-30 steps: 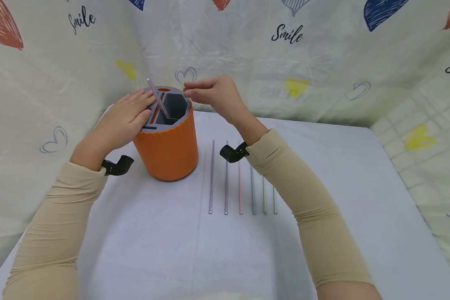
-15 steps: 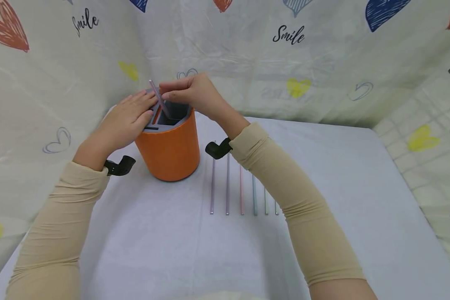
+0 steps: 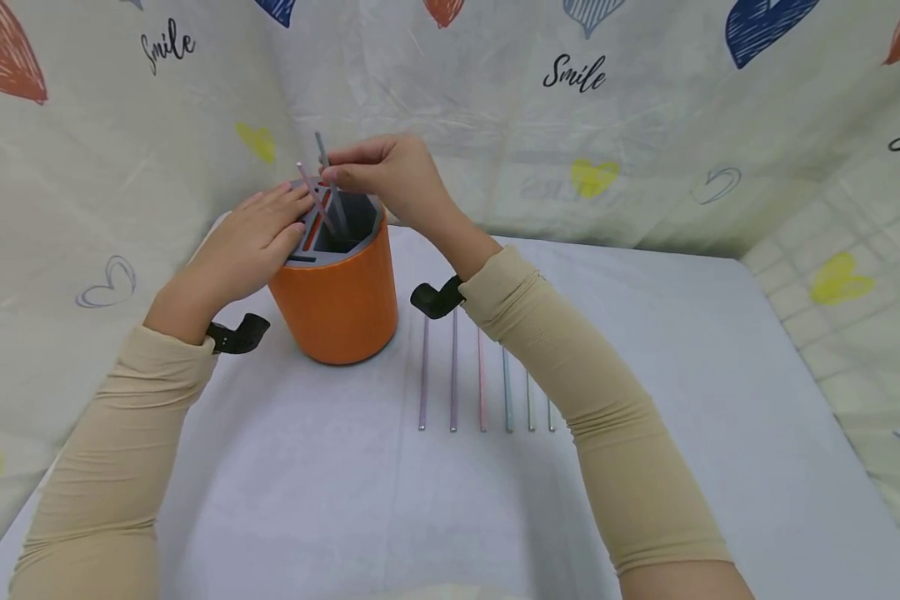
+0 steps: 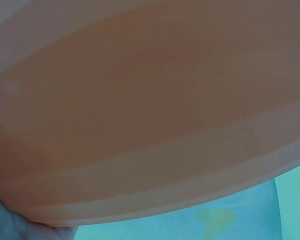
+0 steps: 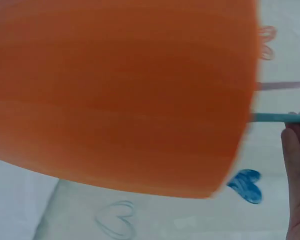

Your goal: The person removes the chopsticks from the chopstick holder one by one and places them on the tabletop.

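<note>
An orange round desk organizer (image 3: pixel 337 312) with a grey compartmented top stands at the back left of the table. My left hand (image 3: pixel 249 237) rests flat across the left side of its top, fingers extended. Thumb and fingers of my right hand (image 3: pixel 396 173) pinch a thin blue stick (image 3: pixel 337 204) near its upper end, its lower part inside the large compartment. Beside it leans a pinkish-purple stick (image 3: pixel 312 193). Past the organizer's wall (image 5: pixel 120 100), the right wrist view shows the blue stick (image 5: pixel 270 118) at the fingertips. Orange wall (image 4: pixel 155 115) fills most of the left wrist view.
Several thin sticks (image 3: pixel 482 392) in purple, pink, blue and green lie in a row on the white tablecloth (image 3: pixel 292 483), partly under my right forearm. A patterned curtain (image 3: pixel 487 108) hangs close behind the organizer.
My right hand has moved left from the organizer's right rim to above its large compartment. A blue stick now shows upright in its fingers. The left hand has stayed in place.
</note>
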Tool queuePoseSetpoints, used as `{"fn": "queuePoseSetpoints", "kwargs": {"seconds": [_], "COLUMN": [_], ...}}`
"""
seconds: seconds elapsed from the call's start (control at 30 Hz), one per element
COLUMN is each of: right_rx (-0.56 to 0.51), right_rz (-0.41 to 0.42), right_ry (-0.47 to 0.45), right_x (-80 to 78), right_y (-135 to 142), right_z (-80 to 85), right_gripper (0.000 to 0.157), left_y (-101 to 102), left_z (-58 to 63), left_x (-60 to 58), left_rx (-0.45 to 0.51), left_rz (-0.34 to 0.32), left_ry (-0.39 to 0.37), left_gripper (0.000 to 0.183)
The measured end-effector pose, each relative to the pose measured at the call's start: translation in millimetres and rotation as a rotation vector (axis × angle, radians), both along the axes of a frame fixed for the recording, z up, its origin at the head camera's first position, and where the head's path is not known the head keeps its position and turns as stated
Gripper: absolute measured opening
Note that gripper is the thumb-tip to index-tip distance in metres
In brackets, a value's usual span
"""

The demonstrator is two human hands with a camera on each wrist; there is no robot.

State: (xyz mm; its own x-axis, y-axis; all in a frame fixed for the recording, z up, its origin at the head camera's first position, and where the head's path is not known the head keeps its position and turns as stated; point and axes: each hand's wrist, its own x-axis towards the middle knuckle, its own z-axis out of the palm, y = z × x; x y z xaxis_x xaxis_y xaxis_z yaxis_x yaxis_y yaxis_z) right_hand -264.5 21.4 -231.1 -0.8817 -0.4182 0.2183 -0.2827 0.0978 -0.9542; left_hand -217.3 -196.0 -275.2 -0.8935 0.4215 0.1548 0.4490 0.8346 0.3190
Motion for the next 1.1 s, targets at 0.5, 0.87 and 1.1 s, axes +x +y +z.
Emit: {"fn": "queuePoseSetpoints", "kwargs": {"seconds": [0.5,0.87,1.1], "right_rx": [-0.423,-0.573,-0.649], "right_rz": [-0.106,-0.3,-0.389], "right_ry": [0.515,0.504,0.206], "right_x": [45.1,55.4,47.8], "right_y": [45.7,107.3,153.6], "right_z": [72.8,72.9,52.6], "right_gripper": [0.014,0.01,0.016], "left_y": [0.9,0.1,1.1], "left_z": [-0.6,-1.9,-1.1], "left_x": [1.6,0.9,0.6], "left_rx": [0.01,0.015,0.007], "left_rz": [0.008,-0.003,-0.003], "left_ry": [0.004,0.008,0.008], "left_gripper": [0.052,0.053,0.052]}}
